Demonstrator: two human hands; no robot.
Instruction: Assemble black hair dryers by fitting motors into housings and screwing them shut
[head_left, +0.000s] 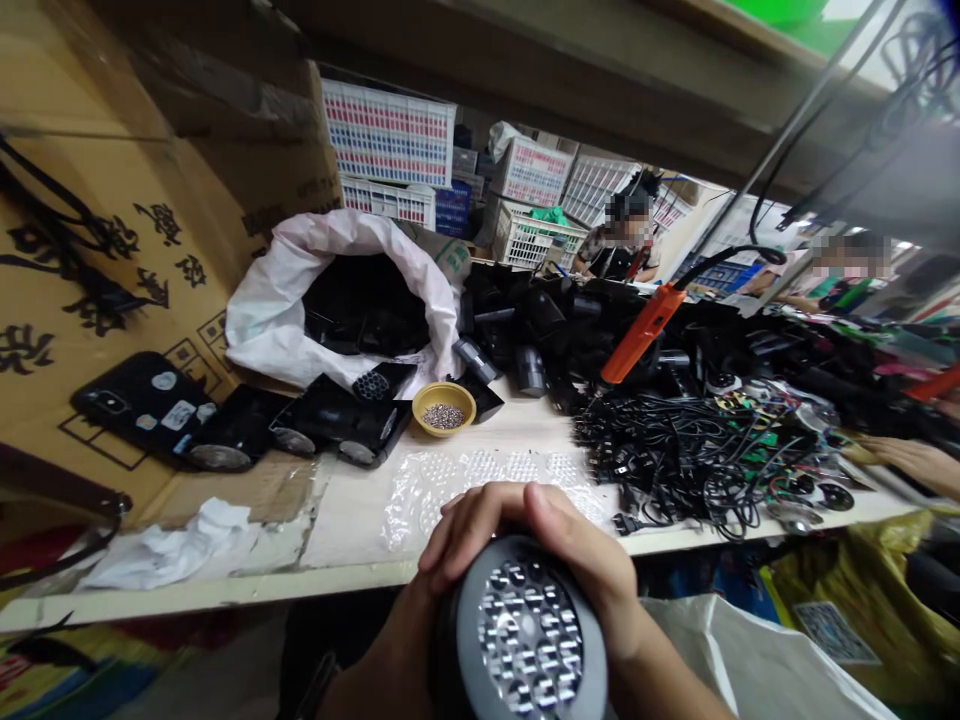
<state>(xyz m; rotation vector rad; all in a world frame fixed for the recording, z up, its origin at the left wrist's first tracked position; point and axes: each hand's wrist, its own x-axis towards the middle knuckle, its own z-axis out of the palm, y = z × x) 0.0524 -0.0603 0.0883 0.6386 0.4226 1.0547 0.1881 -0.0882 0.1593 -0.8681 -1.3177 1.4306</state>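
A round black-and-grey LED lamp [531, 630] with a clear faceted lens faces up towards me, close in front at the table's edge. My left hand [442, 570] is closed around its left and far side, its fingers curled over the top. From the right, my right hand [596, 560] wraps the same lamp, thumb lying across the far rim. Just beyond both hands, clear round lens pieces [487, 470] lie on the table in thin plastic. A yellow bowl [444, 410] of small screws stands behind them. The lamp's underside is hidden.
An orange electric screwdriver [643, 332] hangs over a heap of black plug cables [675, 450]. A white sack [262, 320] of black parts stands behind several black housings [337, 415]. At left are a phone [135, 400] and crumpled tissue [172, 550]. A co-worker's hand [915, 460] reaches in at right.
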